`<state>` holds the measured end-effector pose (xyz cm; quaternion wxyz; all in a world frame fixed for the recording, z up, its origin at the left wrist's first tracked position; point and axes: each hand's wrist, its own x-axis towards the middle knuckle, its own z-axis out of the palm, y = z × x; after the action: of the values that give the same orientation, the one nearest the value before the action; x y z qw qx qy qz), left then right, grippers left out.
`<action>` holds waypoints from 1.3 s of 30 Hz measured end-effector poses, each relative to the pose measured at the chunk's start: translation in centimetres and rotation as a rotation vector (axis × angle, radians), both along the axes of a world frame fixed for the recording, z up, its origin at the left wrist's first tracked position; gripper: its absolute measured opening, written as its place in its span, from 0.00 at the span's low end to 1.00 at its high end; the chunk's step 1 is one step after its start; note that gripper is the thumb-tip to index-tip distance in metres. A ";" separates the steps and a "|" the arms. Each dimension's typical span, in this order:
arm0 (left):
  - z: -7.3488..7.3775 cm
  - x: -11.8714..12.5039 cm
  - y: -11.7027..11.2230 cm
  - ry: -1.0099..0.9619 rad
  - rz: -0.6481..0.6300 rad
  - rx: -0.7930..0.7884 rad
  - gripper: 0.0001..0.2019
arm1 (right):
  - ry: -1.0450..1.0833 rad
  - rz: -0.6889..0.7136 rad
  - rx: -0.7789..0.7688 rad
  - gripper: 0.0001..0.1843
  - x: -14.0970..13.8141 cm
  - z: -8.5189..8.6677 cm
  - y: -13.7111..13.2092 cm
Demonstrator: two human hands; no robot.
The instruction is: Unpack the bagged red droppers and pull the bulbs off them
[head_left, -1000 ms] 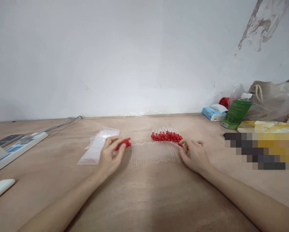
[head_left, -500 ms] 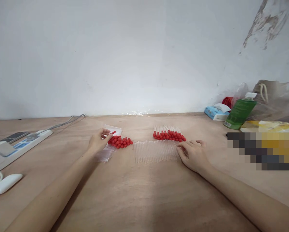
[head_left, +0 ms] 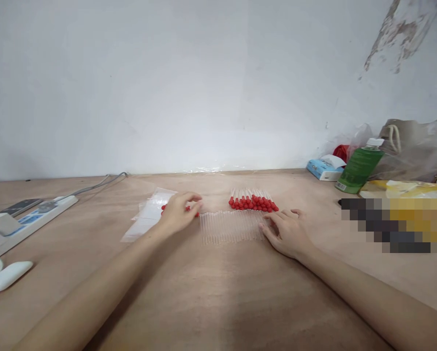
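My left hand (head_left: 179, 212) is over a small pile of red rubber bulbs (head_left: 187, 208) and hides most of it. Its thumb and fingers are closed around a red bulb, which they largely cover. A row of thin clear tubes (head_left: 231, 228) lies side by side in front of me. At the row's right end, my right hand (head_left: 286, 231) rests on the table, fingers curled and closed on the end of a clear tube. Behind the row lie several tubes with red bulbs fitted on their near ends (head_left: 253, 202).
Clear plastic bags (head_left: 148, 209) lie left of the pile. On the far left are a power strip (head_left: 63, 204), a phone (head_left: 21, 207) and a white plug-in device (head_left: 11, 278). A tissue pack (head_left: 324, 168), a green bottle (head_left: 360, 168) and plastic bags (head_left: 404, 190) stand at the right.
My left hand has moved to the right, from the bags' edge across the red pile toward the tubes, uncovering more of the bags. My right hand has hardly moved.
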<state>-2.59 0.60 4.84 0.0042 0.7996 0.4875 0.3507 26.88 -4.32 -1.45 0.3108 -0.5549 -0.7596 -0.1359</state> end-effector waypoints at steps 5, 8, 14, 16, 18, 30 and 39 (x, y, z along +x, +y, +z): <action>-0.9 6.5 2.5 0.033 0.015 -0.264 0.10 | 0.145 -0.068 -0.077 0.16 0.5 0.2 0.2; -1.7 8.7 5.0 -0.020 0.162 -0.347 0.11 | 0.211 -0.111 -0.085 0.17 0.9 0.3 0.6; -2.7 10.3 7.5 -0.120 0.289 -0.495 0.10 | 0.220 -0.111 -0.060 0.16 1.0 0.1 0.9; -2.8 10.4 7.7 -0.148 0.285 -0.528 0.08 | 0.226 -0.109 -0.059 0.16 1.0 0.1 0.9; -2.7 10.4 7.7 -0.181 0.279 -0.544 0.07 | 0.234 -0.106 -0.062 0.15 0.9 0.1 0.9; -2.2 4.2 -0.6 -0.190 0.008 -0.169 0.11 | 0.233 0.079 0.135 0.17 0.9 -0.3 1.0; -4.8 1.6 -5.8 0.080 -0.153 0.178 0.05 | -0.037 0.362 0.205 0.29 -2.9 0.3 -0.8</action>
<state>-0.98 -5.17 -0.01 -0.0595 0.8450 0.3917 0.3592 24.02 -5.15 -1.13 0.3711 -0.3721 -0.8347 -0.1644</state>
